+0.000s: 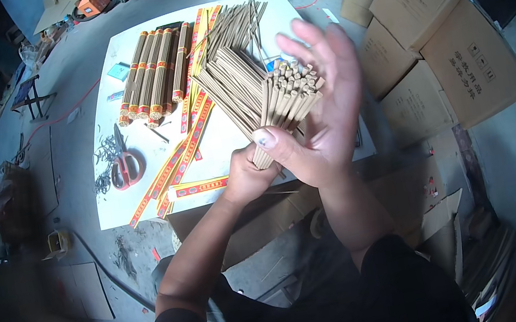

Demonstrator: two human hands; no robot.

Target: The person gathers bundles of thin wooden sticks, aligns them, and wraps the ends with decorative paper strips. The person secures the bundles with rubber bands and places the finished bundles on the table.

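My left hand (248, 175) is closed round the lower end of a loose bundle of brown incense sticks (288, 97), which stands tilted with its blunt ends fanned up toward the right. Beside it my right hand (331, 103) is open, fingers raised and spread, palm toward the bundle. Its thumb lies across the sticks' lower part. Behind the bundle, more loose incense sticks (228, 87) lie in a pile on the white table (111, 211). Red-and-yellow printed paper strips (186, 151) are strewn left of the pile.
Several banded incense bundles (150, 76) lie at the table's far left. Red-handled scissors (126, 169) rest near a heap of thin black bands (104, 159). Cardboard boxes (419, 57) stand right of the table. A folding stool (29, 98) is on the floor at left.
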